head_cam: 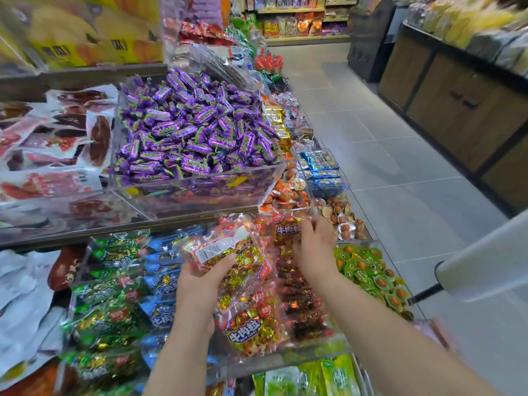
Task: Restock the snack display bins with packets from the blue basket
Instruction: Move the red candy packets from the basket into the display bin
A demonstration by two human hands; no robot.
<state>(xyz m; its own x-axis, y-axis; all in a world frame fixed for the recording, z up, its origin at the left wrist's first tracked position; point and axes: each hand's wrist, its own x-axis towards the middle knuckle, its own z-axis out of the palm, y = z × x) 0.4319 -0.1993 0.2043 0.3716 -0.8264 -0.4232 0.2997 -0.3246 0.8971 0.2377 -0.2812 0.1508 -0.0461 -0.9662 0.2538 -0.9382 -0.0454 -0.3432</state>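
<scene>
A red packet [225, 250] full of shiny gold and red sweets is up in the air, just over the clear bin [288, 357] in the middle of the lower shelf. The left hand [200, 281] holds it from below, with the thumb pressed on the front by the white label. The packet is tilted.

The right hand [314, 247] is at the back of the same bin, by a second red packet [285, 228] with big blue and white letters. Its fingers are blurry, so I cannot tell if they hold that packet or only touch it.

More red packets [248, 330] lie in the bin under both hands, one on top of another.

Just left of the bin is a row of blue packets [163, 281], and beside those a row of green packets [105, 318]. To the right of the bin are little green cups [368, 272] with round brown snacks inside.

On the shelf above sits a clear box [200, 180] piled high with purple candies [194, 130]. Small blue packs [323, 167] stand to the right of it.

A grey tiled floor [400, 138] runs along the right side, with a brown wooden counter [457, 104] past it. A white thing [485, 261] pokes in from the right edge.
</scene>
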